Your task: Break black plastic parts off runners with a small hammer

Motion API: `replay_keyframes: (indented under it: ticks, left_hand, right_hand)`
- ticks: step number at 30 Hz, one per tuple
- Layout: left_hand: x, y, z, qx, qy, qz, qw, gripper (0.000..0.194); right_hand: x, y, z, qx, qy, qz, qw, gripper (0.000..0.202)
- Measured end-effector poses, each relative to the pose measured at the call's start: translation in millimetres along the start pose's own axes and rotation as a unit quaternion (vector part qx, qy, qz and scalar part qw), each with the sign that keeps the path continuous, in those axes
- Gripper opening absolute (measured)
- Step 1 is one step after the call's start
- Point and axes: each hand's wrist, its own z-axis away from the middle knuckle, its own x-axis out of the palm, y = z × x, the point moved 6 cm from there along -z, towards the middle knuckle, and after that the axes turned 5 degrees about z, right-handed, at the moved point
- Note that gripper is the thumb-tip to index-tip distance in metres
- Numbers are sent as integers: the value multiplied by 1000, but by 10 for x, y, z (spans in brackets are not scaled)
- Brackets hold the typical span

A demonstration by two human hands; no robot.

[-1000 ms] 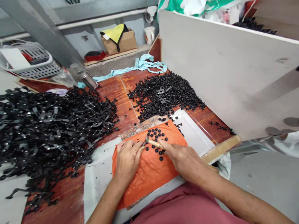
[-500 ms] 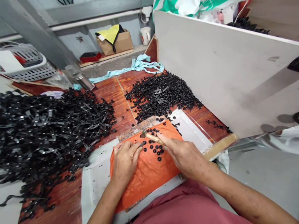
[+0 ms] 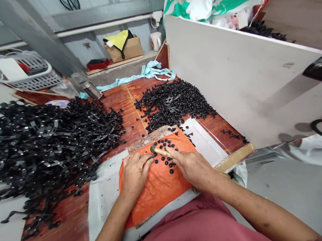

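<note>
My right hand (image 3: 191, 165) is closed round the light wooden handle of a small hammer (image 3: 161, 151). The hammer's dark head is just above the fingertips of my left hand (image 3: 135, 168). Thumb and forefinger of that hand pinch a small black part (image 3: 153, 155) against an orange cloth (image 3: 158, 191); its exact shape is mostly hidden. Several small round black pieces (image 3: 166, 163) lie scattered on the cloth beside the hammer. Under the cloth is a speckled stone slab (image 3: 140, 143), whose far edge shows.
A large heap of black jointed strips (image 3: 44, 139) covers the left side. Behind the slab lies a pile of small black parts (image 3: 176, 102). A pale upright board (image 3: 228, 82) borders the right. A metal tumbler (image 3: 89, 89) and a white basket (image 3: 36, 78) stand at the back left.
The hammer head has dropped slightly and moved a little left, close to the part in my left fingers. My right hand moved with it; the left hand stays nearly in place.
</note>
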Motion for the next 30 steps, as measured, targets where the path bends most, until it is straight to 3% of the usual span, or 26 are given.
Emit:
replay_keyframes:
  ticks: [3, 5, 8, 10, 11, 13, 16, 18, 21, 23, 28, 30]
  left_hand:
    - [-123, -86, 6, -99, 33, 182, 978, 21]
    - [-177, -112, 55, -180, 47, 336, 924, 27]
    - [-151, 15, 161, -258, 9, 521, 814, 35]
    - [-108, 163, 227, -269, -26, 576, 772, 35]
    - [-85, 232, 256, -266, -39, 584, 766, 34]
    - [-46, 355, 300, -237, -56, 564, 789, 30]
    - [-4, 497, 350, -162, -68, 495, 851, 23]
    - [2, 495, 395, -147, -41, 464, 873, 29]
    - [-27, 343, 480, -179, 31, 445, 877, 54]
    - [-41, 230, 523, -198, 49, 427, 881, 54]
    - [-9, 154, 532, -199, -25, 342, 918, 39]
    - [-31, 188, 515, -184, -17, 311, 932, 41]
  right_hand:
    - [-168, -14, 2, -13, 77, -134, 988, 41]
    - [-228, -15, 7, -8, 99, -205, 974, 26]
    - [-190, -44, -5, 10, 82, -283, 956, 13]
    - [-121, -90, -28, 17, 66, -337, 939, 14]
    - [-82, -120, -45, 19, 57, -368, 928, 13]
    - [1, -188, -85, 22, 34, -440, 897, 15]
    - [105, -262, -130, 42, 8, -534, 844, 24]
    - [130, -252, -124, 68, 18, -547, 834, 20]
    - [110, -188, -53, 94, 53, -509, 854, 12]
    - [92, -163, 9, 86, 66, -482, 869, 8]
    - [117, -206, 117, 41, 67, -420, 904, 7]
    - [134, -242, 140, 31, 65, -400, 914, 9]
